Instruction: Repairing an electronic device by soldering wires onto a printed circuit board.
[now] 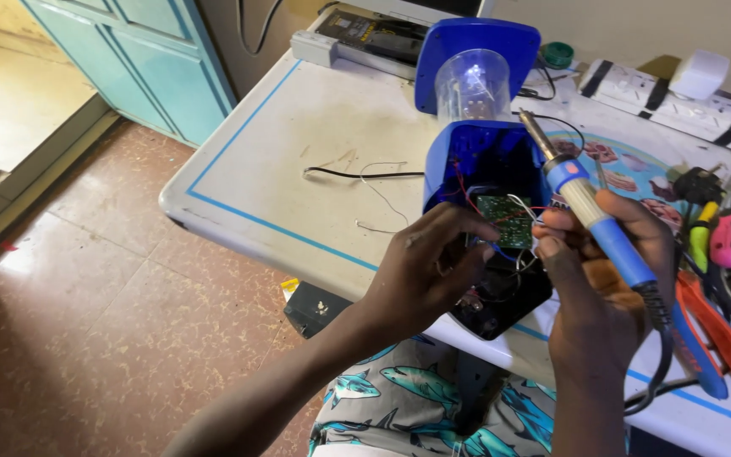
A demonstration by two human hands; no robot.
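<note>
Right hand (pixel 607 254) around blue soldering iron (pixel 590 207)

Your soldering iron (pixel 600 222) has a blue handle with a white band. The open lamp (pixel 477 101) is bright blue, with a clear dome on top, and its little circuit board (pixel 505 209) is green with red and blue wires. The table (pixel 298 152) is white with a thin blue line. Your shorts (pixel 399 389) are grey with teal sharks. The door (pixel 154 59) is light teal.
</note>
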